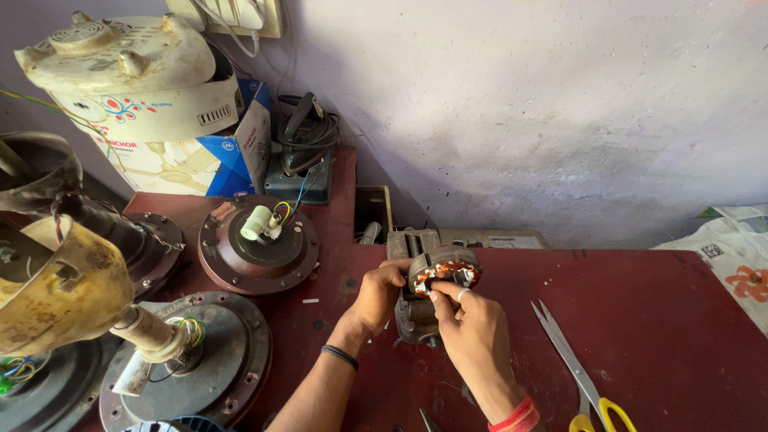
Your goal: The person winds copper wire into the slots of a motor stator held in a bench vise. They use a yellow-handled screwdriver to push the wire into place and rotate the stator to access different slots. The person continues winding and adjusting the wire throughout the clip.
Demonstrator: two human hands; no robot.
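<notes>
Motor point(445, 270): we gripped it, left hand point(379, 294) at nine o'clock, right hand point(472, 324) closed at five.
Risk: we judged fingertips might scrape copper windings.

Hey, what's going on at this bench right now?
A person holds a small motor stator with copper windings in both hands, left hand gripping its side, right hand fingering the front. It sits over a grey metal block on the red table. Scissors lie to the right, ceiling fan motors to the left.

Rough whitewashed wall point(560, 112) behind dark red worktable point(680, 320)
</notes>
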